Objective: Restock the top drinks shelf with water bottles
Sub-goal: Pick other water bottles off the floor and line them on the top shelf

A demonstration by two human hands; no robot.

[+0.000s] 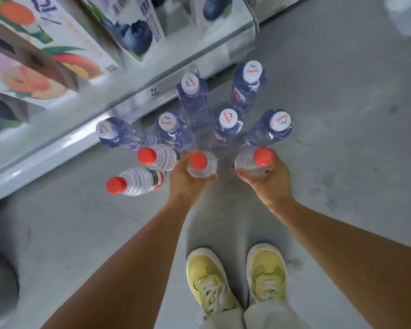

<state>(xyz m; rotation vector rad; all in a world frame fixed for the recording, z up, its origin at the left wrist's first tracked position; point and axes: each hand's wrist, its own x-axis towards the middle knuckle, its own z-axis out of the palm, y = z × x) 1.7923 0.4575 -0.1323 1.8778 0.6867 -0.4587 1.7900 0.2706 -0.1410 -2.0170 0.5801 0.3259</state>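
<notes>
Water bottles with red caps are already in both grips: the left hand (pixel 184 178) grasps one red-capped bottle (pixel 201 163) with fingers curled round its shoulder, and the right hand (pixel 268 178) grasps a second red-capped bottle (pixel 256 161) in the same manner. Both bottles stand upright on the floor (pixel 342 138), long axis vertical and cap toward the camera, so each grip sits at the upper body just below the cap. Outward from the left grip, two further red-capped bottles (pixel 152 157) stand just beside it on the left, apart from the held one. Beyond both grips, six white-capped bottles (pixel 227 122) stand in a loose cluster between the hands and the shelf unit (pixel 81 136). That unit runs diagonally along the upper left and carries juice cartons (pixel 133 27) on its low tier; the left hand is the nearer to it. The top drinks shelf is not in view and presumably lies above and forward-left. The coming move is judged to be a straight vertical lift, keeping each axis upright to clear the neighbouring bottles. The person's yellow shoes (pixel 209 279) stand directly behind the hands.
</notes>
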